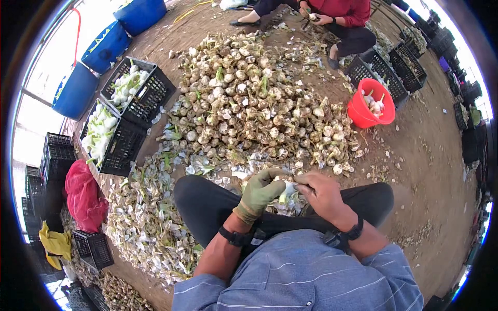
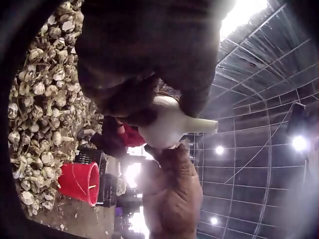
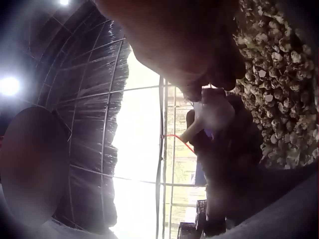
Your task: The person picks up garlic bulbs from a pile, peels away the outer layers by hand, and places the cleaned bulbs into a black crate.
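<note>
A white garlic bulb (image 2: 163, 122) with a short pale green stem is held over the lap, between the two hands. My gloved left hand (image 1: 258, 194) grips it, the glove's fingers lying round its side in the left wrist view. My bare right hand (image 1: 322, 196) has its thumb and fingertips pinched at the bulb's end opposite the stem. From the right wrist, the garlic's stem points away from the heap, and the dark fingers of that hand (image 3: 169, 40) partly cover the bulb. Just beyond the knees rises a big heap of unpeeled garlic (image 1: 244, 103).
Black crates (image 1: 150, 96) of cleaned garlic stand at the left, blue barrels (image 1: 78, 93) behind them. A red bucket (image 1: 358, 106) with some bulbs is at the right. Loose skins (image 1: 150, 223) cover the floor at left. Another person (image 1: 345, 15) sits beyond the heap, handling garlic.
</note>
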### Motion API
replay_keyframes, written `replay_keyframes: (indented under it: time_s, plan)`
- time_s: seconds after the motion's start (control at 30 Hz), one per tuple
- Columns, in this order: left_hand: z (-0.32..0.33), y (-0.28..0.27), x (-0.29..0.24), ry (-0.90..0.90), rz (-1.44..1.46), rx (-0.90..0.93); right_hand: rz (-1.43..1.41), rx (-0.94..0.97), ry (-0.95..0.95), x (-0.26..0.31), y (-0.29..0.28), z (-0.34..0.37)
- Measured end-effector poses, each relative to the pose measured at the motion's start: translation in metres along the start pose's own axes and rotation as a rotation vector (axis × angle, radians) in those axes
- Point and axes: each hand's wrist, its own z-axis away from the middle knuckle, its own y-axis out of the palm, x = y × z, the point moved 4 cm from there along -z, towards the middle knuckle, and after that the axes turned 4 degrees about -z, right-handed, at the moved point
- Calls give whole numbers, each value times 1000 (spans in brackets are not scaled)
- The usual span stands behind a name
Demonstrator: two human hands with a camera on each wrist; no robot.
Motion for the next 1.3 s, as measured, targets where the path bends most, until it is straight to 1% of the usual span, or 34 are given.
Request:
replay_keyframes:
  time_s: [0.1,0.2,0.27,0.3,0.37,0.4,0.5,0.53,0.63,0.67,0.73,0.77,0.8,0.83,0.87,0.9,0.93,1.0,1.03,1.07,1.1,1.13,1.17,1.2,1.23,1.3]
  plan:
    - [-2,-2,7,-5,30,-16,97,22,-40,2,1,1]
    - [-3,-5,6,-10,56,-23,238,-6,-9,2,8,2]
    - [1,-6,-1,-23,94,-12,96,-95,156,-14,10,-4]
    - [0,-3,-5,119,93,-72,24,-141,238,-19,9,-7]
    - [1,8,-10,402,91,-193,-131,-98,366,-19,9,-10]
    - [4,9,-11,377,-6,-130,-209,-75,430,-19,11,-11]
    - [-3,-1,1,195,-101,-175,-483,36,463,-21,36,-4]
    - [-3,-8,3,66,-135,-183,-611,65,515,-16,38,-4]
    - [-10,-11,14,56,161,-114,-919,175,634,-11,34,-8]
    - [-12,-8,20,70,323,-78,-1001,208,654,-16,33,-6]
    - [-13,-7,26,67,288,-75,-1244,143,609,-19,27,-7]
    - [-12,-9,26,97,230,-56,-1365,109,586,-21,23,-6]
    - [-11,-11,26,129,172,-38,-1529,107,525,-21,18,-8]
    - [-10,-13,26,161,115,-23,-1558,63,508,-22,11,-7]
    - [-14,-16,36,134,368,52,-1587,17,491,-21,3,-7]
    - [-14,-16,36,89,502,68,-1616,-28,472,-22,-5,-7]
    - [-14,-15,35,43,640,78,-1666,131,400,-24,-11,-9]
    - [-14,-14,34,-54,863,80,-780,333,398,-39,-5,-10]
    - [-15,-16,36,-20,793,104,-334,405,375,-43,-2,-12]
    - [-16,-17,38,15,723,125,48,315,373,-43,-3,-10]
    - [-16,-17,37,51,654,143,-45,208,360,-40,0,-10]
    - [-17,-17,37,-11,787,196,-134,106,343,-40,1,-11]
    - [-16,-17,38,-13,746,170,-226,6,330,-37,4,-11]
    - [-14,-16,37,-16,706,144,-395,-4,296,-14,6,-19]
    - [-12,-14,32,41,485,49,-335,14,196,-1,9,-24]
    - [-10,-11,24,93,306,-18,-207,44,-10,15,13,-33]
